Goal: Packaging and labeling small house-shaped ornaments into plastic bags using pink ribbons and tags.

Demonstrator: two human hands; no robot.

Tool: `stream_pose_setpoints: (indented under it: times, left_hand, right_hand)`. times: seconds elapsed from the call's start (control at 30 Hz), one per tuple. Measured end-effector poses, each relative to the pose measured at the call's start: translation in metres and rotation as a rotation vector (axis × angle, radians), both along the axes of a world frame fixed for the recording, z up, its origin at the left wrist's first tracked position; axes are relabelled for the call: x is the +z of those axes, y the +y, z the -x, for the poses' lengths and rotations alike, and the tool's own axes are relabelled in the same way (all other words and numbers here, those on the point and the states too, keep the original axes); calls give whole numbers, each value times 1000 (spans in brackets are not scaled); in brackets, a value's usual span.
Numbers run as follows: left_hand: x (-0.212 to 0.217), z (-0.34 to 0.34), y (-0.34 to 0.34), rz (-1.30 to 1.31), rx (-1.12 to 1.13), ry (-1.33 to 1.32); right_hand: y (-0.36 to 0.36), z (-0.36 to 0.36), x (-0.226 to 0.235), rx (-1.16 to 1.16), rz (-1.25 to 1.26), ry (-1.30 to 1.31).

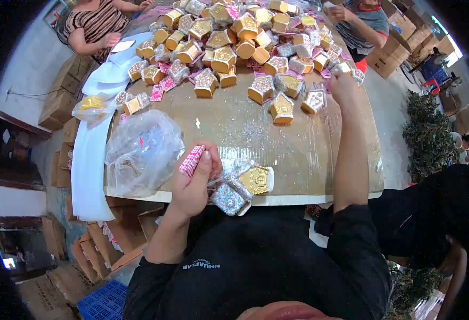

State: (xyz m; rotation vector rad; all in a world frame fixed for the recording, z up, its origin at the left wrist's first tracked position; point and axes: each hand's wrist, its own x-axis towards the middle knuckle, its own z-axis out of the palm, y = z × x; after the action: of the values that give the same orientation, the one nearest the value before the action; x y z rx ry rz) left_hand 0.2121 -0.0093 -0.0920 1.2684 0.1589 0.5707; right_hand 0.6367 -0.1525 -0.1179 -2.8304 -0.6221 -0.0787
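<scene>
My left hand (pixel 193 178), at the table's near edge, is closed around a pink-and-white patterned tag (pixel 192 161). Beside that hand, a glittery house ornament (pixel 229 199) hangs slightly over the edge, and a gold-faced house ornament (pixel 256 180) lies against it; clear strings run between them and my fingers. My right arm stretches forward to the table's right side. There my right hand (pixel 345 90) is at the edge of the ornament pile, next to a glittery ornament (pixel 358 77). Its fingers are mostly hidden, so their grip does not show.
A big pile of gold and glittery house ornaments (pixel 224 58) covers the far table. Left are a clear plastic bag (pixel 144 154) and white foam sheets (pixel 91 170). Loose glitter dots the cardboard tabletop (pixel 202 114). Two people (pixel 98 24) (pixel 365 26) sit across; cartons (pixel 389 56) stand behind.
</scene>
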Motion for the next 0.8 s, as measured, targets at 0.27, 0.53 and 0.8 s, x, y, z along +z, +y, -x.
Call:
stream_pose_setpoints:
  times: [0.27, 0.53, 0.8]
  left_hand:
    - [1, -17, -5, -169, 150, 187]
    - [36, -43, 0, -283, 121, 192]
    - [28, -16, 11, -163, 137, 36]
  right_hand:
    - [-8, 131, 50, 310, -929, -449]
    - [23, 267, 43, 562, -1218, -293]
    - [37, 315, 33, 1108, -969, -140]
